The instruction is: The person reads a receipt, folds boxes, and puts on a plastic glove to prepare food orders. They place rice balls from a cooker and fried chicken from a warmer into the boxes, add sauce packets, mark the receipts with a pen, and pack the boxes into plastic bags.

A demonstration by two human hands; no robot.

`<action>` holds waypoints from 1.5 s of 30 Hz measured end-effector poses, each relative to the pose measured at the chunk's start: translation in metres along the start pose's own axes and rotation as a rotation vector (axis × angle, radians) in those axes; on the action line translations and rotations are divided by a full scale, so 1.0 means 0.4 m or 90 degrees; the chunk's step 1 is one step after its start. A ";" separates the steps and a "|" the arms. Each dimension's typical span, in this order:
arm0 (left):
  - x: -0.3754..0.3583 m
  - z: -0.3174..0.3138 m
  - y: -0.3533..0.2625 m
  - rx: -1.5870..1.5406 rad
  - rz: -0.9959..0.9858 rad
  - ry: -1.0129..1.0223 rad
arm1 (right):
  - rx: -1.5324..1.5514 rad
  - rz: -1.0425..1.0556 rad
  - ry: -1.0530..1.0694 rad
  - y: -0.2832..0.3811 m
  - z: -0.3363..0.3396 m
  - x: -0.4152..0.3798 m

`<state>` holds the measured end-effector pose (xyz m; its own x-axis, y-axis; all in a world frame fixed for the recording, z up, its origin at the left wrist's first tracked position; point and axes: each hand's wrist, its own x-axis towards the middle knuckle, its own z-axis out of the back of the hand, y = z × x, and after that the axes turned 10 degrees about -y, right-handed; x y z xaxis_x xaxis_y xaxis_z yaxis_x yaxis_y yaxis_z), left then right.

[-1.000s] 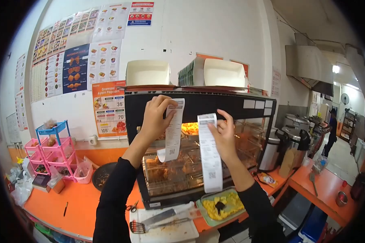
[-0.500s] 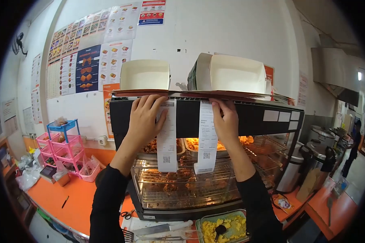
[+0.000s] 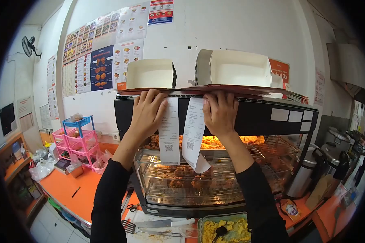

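orange table [image 3: 75,202] under a lit food warmer [image 3: 217,192]; at its top edge, left hand [image 3: 147,111] and right hand [image 3: 222,114], each grip narrow, respectively hold a straight receipt [image 3: 169,131] and a curled receipt [image 3: 192,133], hanging.

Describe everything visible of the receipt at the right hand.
The receipt is a long white strip, apparently paper, with dark print, mostly too small to read, and a square code low down. It hangs at the upper front of the cabinet, slightly slanted, its lower end curling toward the right. The right hand appears to touch its upper right edge.
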<state>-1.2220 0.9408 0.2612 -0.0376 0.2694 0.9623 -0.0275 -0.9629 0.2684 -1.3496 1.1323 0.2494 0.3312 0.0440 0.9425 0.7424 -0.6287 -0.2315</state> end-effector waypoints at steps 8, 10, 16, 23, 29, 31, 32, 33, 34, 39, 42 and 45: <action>0.002 0.027 0.008 -0.103 0.071 0.049 | 0.005 0.022 -0.057 -0.012 0.036 -0.027; -0.008 0.021 0.017 -0.099 0.043 0.029 | 0.033 -0.005 -0.183 -0.022 0.075 -0.032; -0.031 0.037 0.030 -0.098 -0.003 -0.011 | -0.148 0.089 -0.292 -0.100 0.252 0.113; -0.058 0.060 0.045 -0.143 0.018 -0.068 | -0.104 0.116 -0.074 -0.087 0.211 0.161; -0.055 0.052 0.035 -0.183 0.026 -0.104 | -0.077 0.163 -0.077 -0.039 0.096 0.157; -0.054 0.041 0.024 -0.200 0.032 -0.112 | -0.037 0.146 -0.072 -0.031 0.085 0.152; -0.054 0.038 0.013 -0.198 0.029 -0.116 | -0.057 0.132 -0.038 -0.030 0.085 0.147; -0.054 0.032 0.002 -0.203 0.030 -0.118 | -0.077 0.119 -0.004 -0.027 0.089 0.145; -0.055 0.026 -0.010 -0.187 0.029 -0.125 | -0.057 0.096 0.052 -0.027 0.096 0.143; -0.031 0.018 -0.086 -0.120 0.020 -0.147 | 0.193 0.050 0.039 -0.073 0.158 0.168; -0.021 0.022 -0.128 -0.109 0.036 -0.173 | 0.164 -0.041 -0.037 -0.307 0.170 0.207; -0.011 0.024 -0.193 -0.098 0.059 -0.199 | -0.194 -0.214 0.288 -0.618 0.195 0.194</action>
<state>-1.2100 1.0137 0.2368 0.2602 0.1397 0.9554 -0.1901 -0.9627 0.1925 -1.4619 1.3519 0.3611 -0.2197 -0.0130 0.9755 0.5421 -0.8330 0.1110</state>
